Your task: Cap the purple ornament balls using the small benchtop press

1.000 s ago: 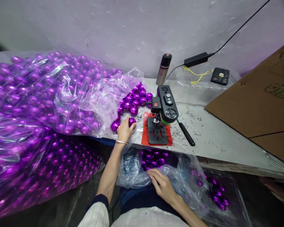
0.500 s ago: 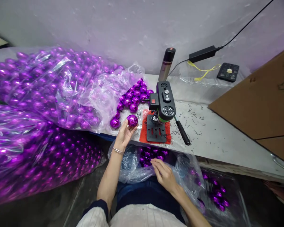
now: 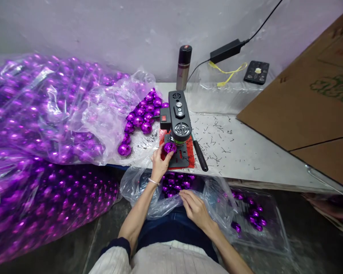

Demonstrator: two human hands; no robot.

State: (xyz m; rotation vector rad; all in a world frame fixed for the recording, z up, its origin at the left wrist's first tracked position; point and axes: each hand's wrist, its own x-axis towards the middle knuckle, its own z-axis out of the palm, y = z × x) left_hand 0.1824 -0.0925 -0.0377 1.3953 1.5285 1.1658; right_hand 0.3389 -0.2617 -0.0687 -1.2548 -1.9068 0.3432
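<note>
My left hand grips a shiny purple ball beneath the head of a small black drill press. The press's slotted base plate rests on a red cloth, and its black handle slants to the right. Low in front of my body, at the edge of the open plastic bag of purple balls, is my right hand. Its fingers are pressed together; what they hold, if anything, is hidden. Loose purple balls lie left of the press.
Large clear bags of purple balls fill the left side. Behind the press stand a spray can, a black power adapter and a dark phone-like object. A cardboard box leans at right. Dark shavings litter the tabletop.
My left hand has carried the ball rightwards from beside the loose balls to under the press head. The view has shifted to the right. My right hand is almost unchanged.
</note>
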